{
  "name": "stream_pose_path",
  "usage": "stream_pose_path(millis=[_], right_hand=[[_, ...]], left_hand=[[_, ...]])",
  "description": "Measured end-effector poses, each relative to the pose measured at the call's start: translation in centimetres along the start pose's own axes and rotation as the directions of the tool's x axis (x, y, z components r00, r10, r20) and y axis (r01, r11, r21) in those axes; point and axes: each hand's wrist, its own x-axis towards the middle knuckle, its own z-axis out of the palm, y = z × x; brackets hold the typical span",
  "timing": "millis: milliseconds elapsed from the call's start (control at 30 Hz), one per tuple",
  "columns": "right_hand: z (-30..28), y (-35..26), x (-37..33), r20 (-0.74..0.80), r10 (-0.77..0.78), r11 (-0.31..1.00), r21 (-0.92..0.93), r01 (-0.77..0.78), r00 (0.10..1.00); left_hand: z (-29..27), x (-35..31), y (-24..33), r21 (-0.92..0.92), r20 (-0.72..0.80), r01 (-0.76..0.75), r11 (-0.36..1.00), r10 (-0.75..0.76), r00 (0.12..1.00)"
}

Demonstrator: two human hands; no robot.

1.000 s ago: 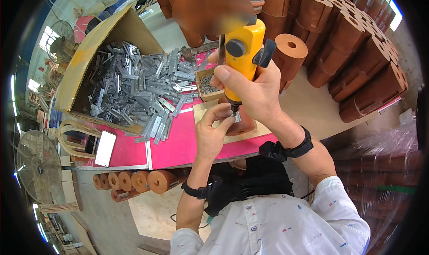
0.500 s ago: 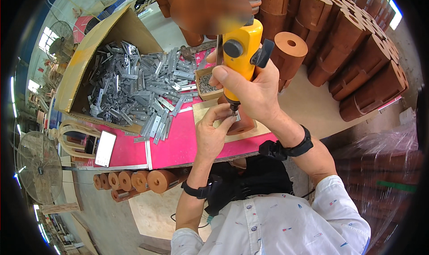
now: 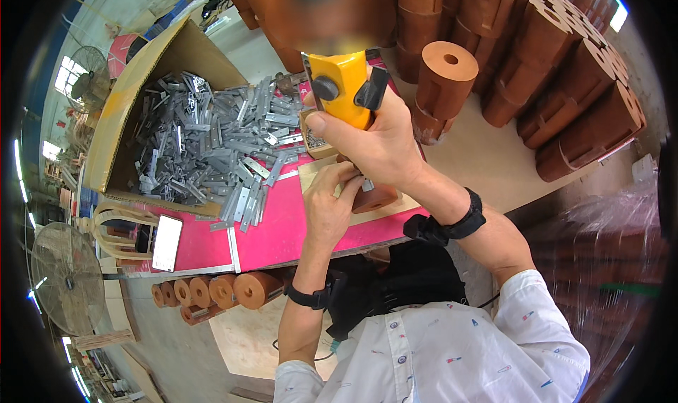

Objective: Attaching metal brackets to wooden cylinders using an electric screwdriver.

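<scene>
1. The right hand (image 3: 385,141) is clenched around a yellow power driver (image 3: 342,89), held upright with its tip pointing down at a reddish-brown wooden block (image 3: 374,197).
2. The block rests on a pale board (image 3: 395,206) on the pink counter (image 3: 282,233), right in front of the person.
3. The left hand (image 3: 332,205) presses against the block from the near side, fingers curled at its top edge just beside the driver tip; whether they pinch a small fastener I cannot tell.
4. To do this well, keeping the driver square over the block and the left fingers just clear of the tip looks wise, since a slip would land on them.
5. Steady downward pressure from the right grip, with the left grip pinning the block flat to the board, should stop it twisting.
6. A small open wooden box (image 3: 314,138) sits just behind the hands.
7. A heap of grey metal brackets (image 3: 205,149) spills from a cardboard carton (image 3: 134,92) to the left.
8. A turned wooden cylinder with a hole (image 3: 441,85) stands to the right, with many more stacked behind.
</scene>
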Motion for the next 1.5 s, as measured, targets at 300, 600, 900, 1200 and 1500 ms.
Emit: stream_pose_path(millis=[300,600,900,1200,1500], right_hand=[[-0.2,0.1,-0.3,0.035,0.03,0.999,-0.042,-0.029,0.999],[-0.1,0.2,-0.5,0.052,0.053,0.998,-0.046,-0.05,0.997],[-0.1,0.4,-0.8,0.053,0.045,0.998,-0.048,-0.043,0.998],[0.3,0.7,-0.9,0.023,0.039,0.998,-0.043,-0.038,0.999],[-0.9,-0.5,-1.9,-0.05,0.208,0.977,0.055,-0.205,0.977]], left_hand=[[0.3,-0.1,-0.1,0.051,-0.026,-0.067,0.996,0.068,0.997],[0.4,-0.2,-0.3,0.034,-0.053,-0.054,0.998,0.055,0.997],[-1.0,0.6,-1.1,-0.043,0.281,-0.039,0.998,0.05,0.958],[-1.1,1.9,-2.1,0.012,0.422,-0.001,1.0,-0.005,0.906],[-0.3,1.1,-2.8,0.051,0.35,-0.142,0.989,0.115,0.93]])
